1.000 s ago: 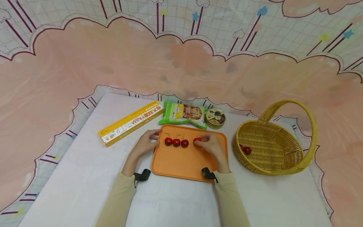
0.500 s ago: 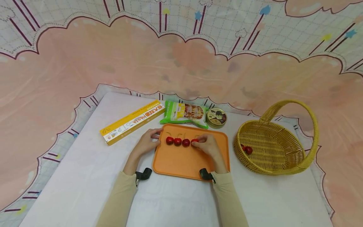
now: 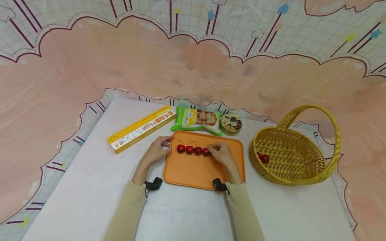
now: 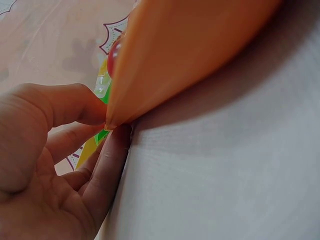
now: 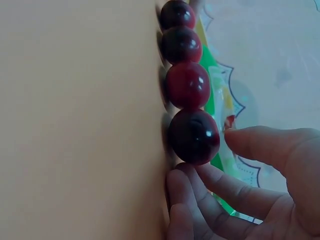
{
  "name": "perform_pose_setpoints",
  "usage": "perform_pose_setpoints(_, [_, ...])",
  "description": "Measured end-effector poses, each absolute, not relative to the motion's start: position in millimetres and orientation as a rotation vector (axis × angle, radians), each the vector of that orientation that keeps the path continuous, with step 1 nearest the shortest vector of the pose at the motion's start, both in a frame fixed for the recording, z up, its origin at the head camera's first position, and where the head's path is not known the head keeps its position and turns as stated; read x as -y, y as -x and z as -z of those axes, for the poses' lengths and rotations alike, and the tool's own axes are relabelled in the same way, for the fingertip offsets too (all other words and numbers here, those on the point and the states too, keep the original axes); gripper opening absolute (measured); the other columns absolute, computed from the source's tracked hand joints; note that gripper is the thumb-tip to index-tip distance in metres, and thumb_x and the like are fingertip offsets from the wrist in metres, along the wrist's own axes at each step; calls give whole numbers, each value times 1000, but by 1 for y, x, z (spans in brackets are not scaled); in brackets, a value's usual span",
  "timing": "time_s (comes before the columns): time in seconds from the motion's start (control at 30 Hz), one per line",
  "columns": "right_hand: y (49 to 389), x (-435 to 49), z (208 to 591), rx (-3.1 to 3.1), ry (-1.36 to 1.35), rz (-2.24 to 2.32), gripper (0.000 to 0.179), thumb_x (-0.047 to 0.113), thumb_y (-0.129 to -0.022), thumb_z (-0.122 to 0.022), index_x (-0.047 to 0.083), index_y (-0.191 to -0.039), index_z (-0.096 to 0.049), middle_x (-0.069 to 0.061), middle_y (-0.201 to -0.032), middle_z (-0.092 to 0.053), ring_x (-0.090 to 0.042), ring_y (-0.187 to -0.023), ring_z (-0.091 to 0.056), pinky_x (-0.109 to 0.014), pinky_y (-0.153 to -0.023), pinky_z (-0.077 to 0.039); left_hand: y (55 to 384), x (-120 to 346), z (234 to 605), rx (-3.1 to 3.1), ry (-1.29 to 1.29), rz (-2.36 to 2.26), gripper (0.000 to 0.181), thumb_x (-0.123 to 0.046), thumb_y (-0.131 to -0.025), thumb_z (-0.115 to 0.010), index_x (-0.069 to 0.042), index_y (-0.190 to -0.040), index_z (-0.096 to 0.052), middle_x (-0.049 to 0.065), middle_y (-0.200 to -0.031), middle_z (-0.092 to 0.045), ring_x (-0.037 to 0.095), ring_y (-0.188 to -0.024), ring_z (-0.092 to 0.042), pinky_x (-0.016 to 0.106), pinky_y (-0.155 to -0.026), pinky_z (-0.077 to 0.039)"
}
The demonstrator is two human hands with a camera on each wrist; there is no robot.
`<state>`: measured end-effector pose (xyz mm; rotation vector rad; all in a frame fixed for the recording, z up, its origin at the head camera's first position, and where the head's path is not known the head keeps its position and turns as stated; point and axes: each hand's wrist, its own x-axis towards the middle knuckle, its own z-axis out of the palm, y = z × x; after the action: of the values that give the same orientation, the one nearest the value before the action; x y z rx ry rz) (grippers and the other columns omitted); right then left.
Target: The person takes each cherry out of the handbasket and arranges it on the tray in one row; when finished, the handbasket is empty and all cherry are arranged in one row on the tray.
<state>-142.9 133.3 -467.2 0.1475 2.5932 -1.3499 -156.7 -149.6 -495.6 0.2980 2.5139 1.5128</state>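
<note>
On an orange tray (image 3: 187,172), several red cherries (image 3: 189,149) with thin stems line up in a row, side by side. My left hand (image 3: 156,151) pinches the tray's left edge; in the left wrist view the thumb lies above the rim and fingers below it. At the right end of the row, my right hand (image 3: 221,153) has its fingertips at the last cherry (image 5: 194,136). In the right wrist view a small gap shows between thumb tip and that cherry, while the other fingers sit right beside its lower side.
A yellow wicker basket (image 3: 283,182) with a tall handle stands to the right, with two cherries (image 3: 265,158) inside. Behind the tray lie a yellow pasta box (image 3: 141,129), a green food packet (image 3: 199,120) and a round tin (image 3: 231,124).
My right hand has brought the last cherry left, up against the row, and its thumb has come off it. The left hand keeps its hold on the tray edge.
</note>
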Motion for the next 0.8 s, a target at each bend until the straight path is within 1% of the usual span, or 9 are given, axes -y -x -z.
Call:
perform_pose_setpoints(0.17, [143,-136,466,-2597,-163,1338,27,22,-94,-66,-4,-100,-73,-11,-85,-67,-18,-70,-54,-24,-61,-44,156,149,494,-2508,-289,-1513,55,2,-85,-62,0,-140,-53,22,-127,-54,35,-109,-60,47,-94,-49])
perform_pose_setpoints(0.23, [143,-138,466,-2591,-171,1350,27,20,-94,-65,-5,-101,-72,-12,-86,-67,-18,-70,-56,-24,-61,-46,156,149,494,-2509,-290,-1515,55,2,-85,-62,0,-139,-53,22,-127,-54,35,-109,-60,47,-94,-49])
perform_pose_setpoints(0.4, [145,-144,464,-2565,-180,1398,26,15,-96,-60,-7,-107,-69,-18,-90,-69,-24,-77,-65,-26,-63,-53,157,149,495,-2519,-279,-1505,55,1,-85,-62,-1,-140,-53,21,-128,-54,34,-109,-60,46,-94,-49])
perform_pose_setpoints(0.53, [145,-157,459,-2560,-197,1427,29,15,-98,-57,-8,-112,-67,-22,-94,-69,-29,-81,-66,-27,-63,-53,158,148,496,-2521,-272,-1495,56,0,-85,-62,-1,-140,-53,20,-129,-54,34,-110,-60,46,-94,-49])
perform_pose_setpoints(0.63, [145,-170,448,-2574,-202,1450,30,12,-98,-55,-12,-114,-64,-27,-97,-68,-35,-85,-68,-31,-63,-56,159,148,496,-2521,-278,-1490,56,-1,-85,-62,-1,-140,-53,21,-129,-54,34,-110,-60,46,-94,-49])
perform_pose_setpoints(0.77, [146,-189,431,-2584,-204,1489,32,11,-99,-53,-14,-116,-62,-32,-103,-66,-40,-92,-69,-38,-71,-58,159,148,497,-2519,-274,-1497,56,0,-85,-63,-1,-140,-54,20,-128,-54,34,-109,-60,45,-94,-49])
perform_pose_setpoints(0.8, [146,-194,427,-2585,-211,1502,32,11,-99,-53,-14,-117,-61,-33,-105,-66,-40,-92,-70,-38,-72,-58,159,148,497,-2520,-279,-1498,56,0,-85,-62,-1,-140,-53,21,-128,-54,34,-109,-60,45,-94,-49])
